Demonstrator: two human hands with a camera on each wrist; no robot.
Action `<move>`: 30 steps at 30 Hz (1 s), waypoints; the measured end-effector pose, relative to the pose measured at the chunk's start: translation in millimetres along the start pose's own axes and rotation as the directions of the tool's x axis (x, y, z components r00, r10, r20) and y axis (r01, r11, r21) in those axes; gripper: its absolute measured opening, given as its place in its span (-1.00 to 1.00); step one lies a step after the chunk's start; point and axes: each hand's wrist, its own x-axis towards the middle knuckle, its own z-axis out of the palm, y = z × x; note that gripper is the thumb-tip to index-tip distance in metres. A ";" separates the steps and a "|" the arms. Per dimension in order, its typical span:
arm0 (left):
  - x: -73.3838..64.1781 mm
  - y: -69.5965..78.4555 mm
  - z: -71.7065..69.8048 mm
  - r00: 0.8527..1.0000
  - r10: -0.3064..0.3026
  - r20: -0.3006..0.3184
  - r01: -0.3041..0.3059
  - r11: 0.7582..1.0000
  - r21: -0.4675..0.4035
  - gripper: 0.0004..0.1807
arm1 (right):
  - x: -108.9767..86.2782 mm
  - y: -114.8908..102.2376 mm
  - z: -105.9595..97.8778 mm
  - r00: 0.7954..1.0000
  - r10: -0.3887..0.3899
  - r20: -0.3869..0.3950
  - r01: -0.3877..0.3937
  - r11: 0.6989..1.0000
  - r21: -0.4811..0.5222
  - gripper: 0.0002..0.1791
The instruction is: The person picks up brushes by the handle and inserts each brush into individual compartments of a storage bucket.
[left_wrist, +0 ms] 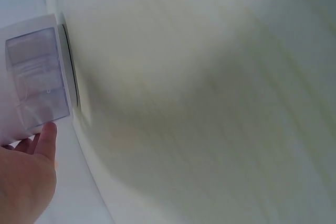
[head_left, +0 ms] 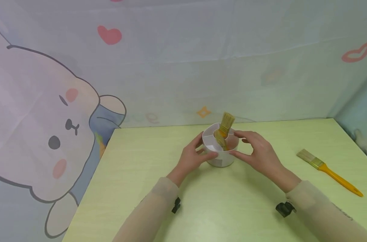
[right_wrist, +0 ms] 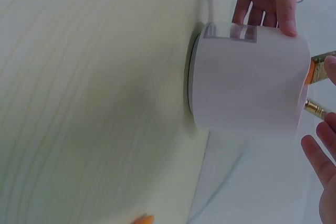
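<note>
A white round desk organizer (head_left: 221,159) with several compartments and a clear window stands on the table. Two paintbrushes are in it, bristles up. One paintbrush (head_left: 226,121) rises from the centre ring; the other brush (head_left: 221,140) leans in the front right compartment. My left hand (head_left: 190,153) holds the organizer's left side, thumb in front and fingers behind. In the right wrist view my right hand (right_wrist: 325,182) is spread just off the rim, its thumb near a brush; from the head its fingertips overlap the right rim.
A third paintbrush (head_left: 331,173) with a yellow-orange handle lies on the table (head_left: 225,211) to the right. Behind the table's back edge hangs a printed cloth (head_left: 171,84). Small black clips (head_left: 285,209) hang at both sleeves.
</note>
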 end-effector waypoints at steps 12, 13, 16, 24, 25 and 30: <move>-1.1 -0.5 -6.2 1.000 -0.023 -0.005 0.023 1.000 0.017 0.02 | -17.6 22.8 -29.6 0.970 0.180 0.165 -0.179 0.984 -0.022 -0.25; -1.2 -0.3 -6.8 1.000 -0.027 -0.007 0.027 1.000 0.015 0.02 | -18.4 25.1 -32.0 0.962 0.200 0.187 -0.198 0.980 -0.029 -0.25; -1.7 -0.2 -8.3 0.999 -0.033 -0.010 0.033 0.999 0.013 0.00 | -21.1 31.2 -38.4 0.945 0.222 0.240 -0.215 0.975 -0.054 -0.24; -11.3 2.1 -9.1 0.997 -0.049 -0.053 0.050 0.998 0.024 -0.02 | -31.7 43.7 -48.4 0.923 0.238 0.303 -0.232 0.971 -0.058 -0.20; -13.5 2.6 -8.3 0.997 -0.050 -0.066 0.052 0.998 0.029 -0.02 | -33.2 44.8 -50.1 0.915 0.250 0.316 -0.246 0.968 -0.055 -0.19; -26.4 5.1 -1.2 0.991 -0.029 -0.127 0.034 0.999 0.042 -0.04 | -38.2 48.4 -57.2 0.891 0.289 0.350 -0.293 0.955 -0.042 -0.15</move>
